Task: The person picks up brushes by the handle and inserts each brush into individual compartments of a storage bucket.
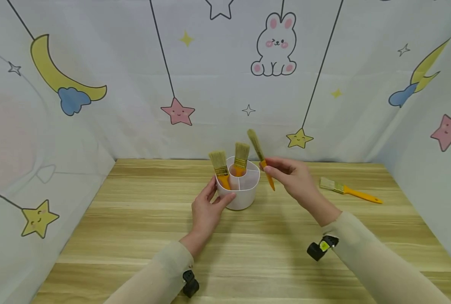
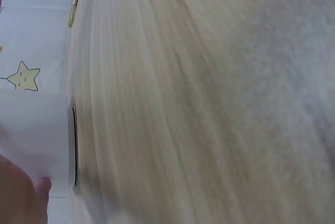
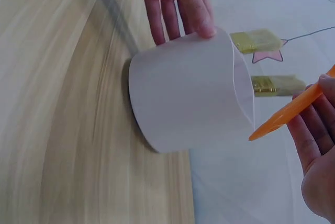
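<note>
The right hand (image 1: 294, 177) pinches a paintbrush (image 1: 258, 150) by its orange handle, bristles up. Just left of those fingertips stands a white cup (image 1: 242, 200), its side gripped by the left hand (image 1: 206, 209). Beyond the left thumb, two brushes (image 1: 221, 166) stand in the cup; right of the right fingers, another brush (image 1: 347, 190) lies on the table (image 1: 278, 257).

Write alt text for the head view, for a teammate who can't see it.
The right hand holds an orange-handled brush, bristles up, beside a white divided cup gripped by the left hand. Two more brushes stand bristles up in the cup. A fourth brush lies on the wood-grain table to the right.
</note>
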A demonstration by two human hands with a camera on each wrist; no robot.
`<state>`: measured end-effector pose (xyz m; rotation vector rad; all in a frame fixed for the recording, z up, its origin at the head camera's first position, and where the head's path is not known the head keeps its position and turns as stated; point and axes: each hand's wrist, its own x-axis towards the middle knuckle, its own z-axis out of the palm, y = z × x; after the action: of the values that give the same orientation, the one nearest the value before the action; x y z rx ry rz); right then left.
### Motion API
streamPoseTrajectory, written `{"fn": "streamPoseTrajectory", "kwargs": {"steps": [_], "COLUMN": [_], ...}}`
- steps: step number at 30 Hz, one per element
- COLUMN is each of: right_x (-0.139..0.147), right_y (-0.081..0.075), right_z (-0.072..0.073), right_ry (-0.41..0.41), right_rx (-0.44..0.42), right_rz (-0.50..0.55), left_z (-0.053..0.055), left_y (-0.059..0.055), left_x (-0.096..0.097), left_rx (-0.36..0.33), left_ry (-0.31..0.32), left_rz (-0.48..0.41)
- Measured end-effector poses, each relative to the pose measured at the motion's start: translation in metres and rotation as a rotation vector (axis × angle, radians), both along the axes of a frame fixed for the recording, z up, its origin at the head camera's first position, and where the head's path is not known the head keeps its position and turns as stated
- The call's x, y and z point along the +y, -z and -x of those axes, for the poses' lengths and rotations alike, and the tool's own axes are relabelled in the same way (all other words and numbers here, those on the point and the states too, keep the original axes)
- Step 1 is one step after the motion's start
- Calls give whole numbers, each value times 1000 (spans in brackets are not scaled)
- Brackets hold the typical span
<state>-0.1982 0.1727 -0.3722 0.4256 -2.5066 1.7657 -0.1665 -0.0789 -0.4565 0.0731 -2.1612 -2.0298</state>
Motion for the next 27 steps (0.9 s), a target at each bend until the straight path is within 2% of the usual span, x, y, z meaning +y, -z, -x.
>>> {"fn": "streamPoseTrajectory", "kwargs": {"steps": [7,11,17,22,27], "right_x": [-19,-28,-40,-45,-47], "right_y": [-3,-2,0,5,11], "right_z": [8,11,16,18,18], "right_ry": [-45,-53,-36,-58,-51], "right_rx": [25,23,35,79,119], "right_rz": [164,212,238,247,178], "left_z": [0,0,0,0,0], "left_y": [2,2,2,2,2], "left_x": [0,0,0,0,0], "left_rx": [-2,-4,4,4,8], "left_ry": [-1,2,6,5,4], "left_rz": [-13,-4,-9,-12,-10]}}
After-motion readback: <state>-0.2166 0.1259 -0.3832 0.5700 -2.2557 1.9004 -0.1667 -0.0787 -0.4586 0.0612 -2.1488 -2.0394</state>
